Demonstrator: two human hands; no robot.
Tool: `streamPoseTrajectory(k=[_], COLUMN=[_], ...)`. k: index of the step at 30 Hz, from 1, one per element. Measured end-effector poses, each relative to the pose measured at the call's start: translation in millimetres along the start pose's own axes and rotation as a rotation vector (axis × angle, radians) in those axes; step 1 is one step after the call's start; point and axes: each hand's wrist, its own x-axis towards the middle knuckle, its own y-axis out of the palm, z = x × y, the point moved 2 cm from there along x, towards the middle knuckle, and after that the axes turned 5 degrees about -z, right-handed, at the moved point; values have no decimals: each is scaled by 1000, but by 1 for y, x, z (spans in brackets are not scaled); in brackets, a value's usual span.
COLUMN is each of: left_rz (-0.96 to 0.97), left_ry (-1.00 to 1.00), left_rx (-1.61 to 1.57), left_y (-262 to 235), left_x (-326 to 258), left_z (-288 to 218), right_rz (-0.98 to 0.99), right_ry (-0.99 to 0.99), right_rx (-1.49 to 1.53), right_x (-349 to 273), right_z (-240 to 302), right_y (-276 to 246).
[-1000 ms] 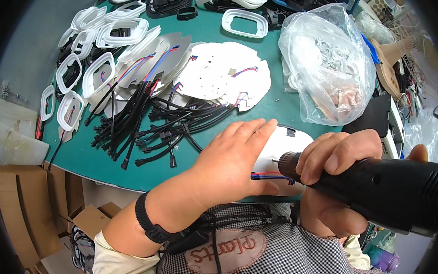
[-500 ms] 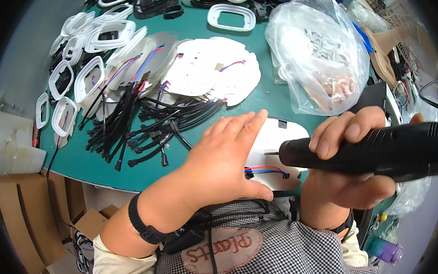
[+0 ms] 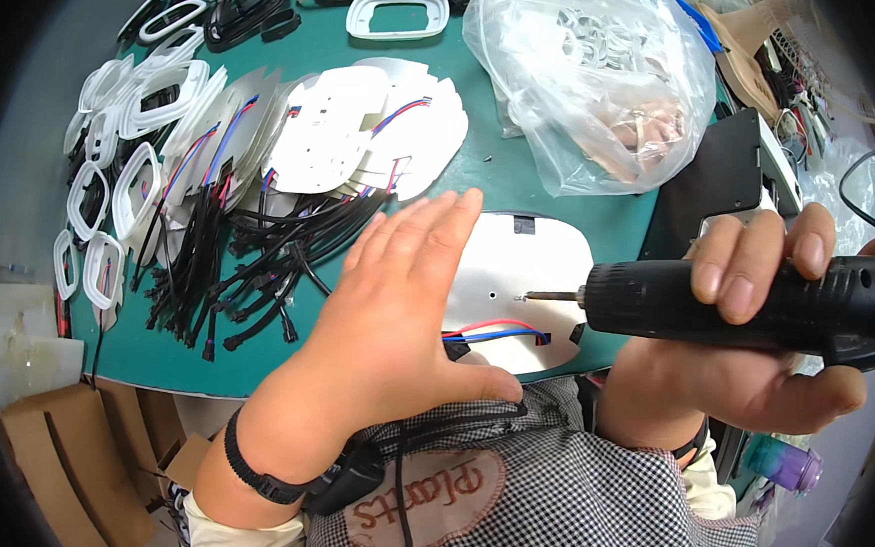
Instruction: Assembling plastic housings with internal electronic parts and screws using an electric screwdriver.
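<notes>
One white plate lies on the green bench, partly beneath the left hand, which is spread flat, grasping nothing. The right hand wraps firmly around a black power screwdriver. Keep the bit square to the plate and clear of the red and blue wires. Black cables and stacked plates crowd the left; a clear bag limits space beyond.
</notes>
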Motion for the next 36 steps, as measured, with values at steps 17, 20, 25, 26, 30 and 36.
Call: streamPoseTrajectory(k=[17, 20, 25, 26, 30, 36], left_rz=[82, 78, 177, 194, 205, 186], left_ry=[-347, -331, -497, -523, -532, -458], left_rx=[-1292, -1251, -1430, -1486, -1525, -1381], left_y=[10, 10, 10, 12, 19, 20], left_x=[0, -3, -5, -6, -14, -18], left_z=[-24, -21, -24, -25, -21, -28], right_rz=[-173, -191, -230, -218, -294, -279], right_ry=[58, 58, 86, 102, 118, 101], right_rx=[155, 156, 172, 176, 222, 279], right_x=[11, 10, 7, 7, 3, -2], right_z=[33, 38, 38, 38, 32, 32], right_y=[-6, -9, -18, -17, -10, -7])
